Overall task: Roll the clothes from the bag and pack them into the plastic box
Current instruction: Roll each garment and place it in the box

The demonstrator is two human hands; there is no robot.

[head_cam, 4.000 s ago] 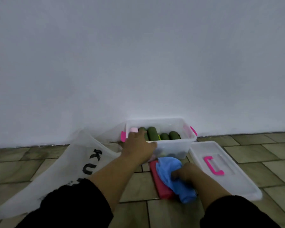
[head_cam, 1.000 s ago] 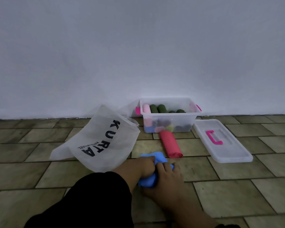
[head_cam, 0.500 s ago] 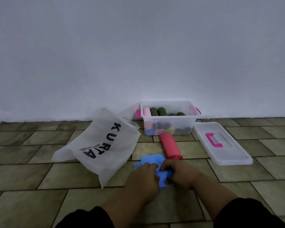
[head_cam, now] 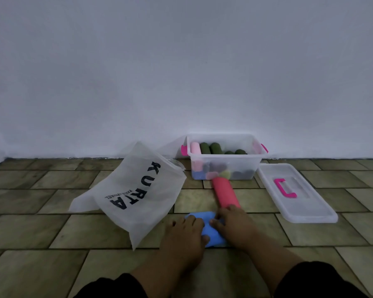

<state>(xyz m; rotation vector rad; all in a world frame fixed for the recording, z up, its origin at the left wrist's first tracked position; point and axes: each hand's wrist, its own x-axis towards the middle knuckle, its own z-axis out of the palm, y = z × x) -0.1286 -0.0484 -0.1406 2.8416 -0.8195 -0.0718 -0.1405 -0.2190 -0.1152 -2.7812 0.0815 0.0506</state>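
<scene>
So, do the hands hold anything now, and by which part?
Both touch the blue cloth, flat on the floor: left hand on its left side, right hand on its right side. Whether fingers pinch it cannot be told.

You see a clear, glossy plastic box [head_cam: 224, 156], and beside it a matt red cloth roll [head_cam: 224, 192], a thin translucent bag [head_cam: 138, 190] and smooth tiles [head_cam: 52, 229].

Blue cloth [head_cam: 209, 232] is lying flat on the floor, just right of the white KURTA bag [head_cam: 138, 194], which is lying on its side. Red roll [head_cam: 224, 193] is lying against the clear plastic box [head_cam: 224, 166], which is sitting open and holding pink and green rolls [head_cam: 215, 148].
</scene>
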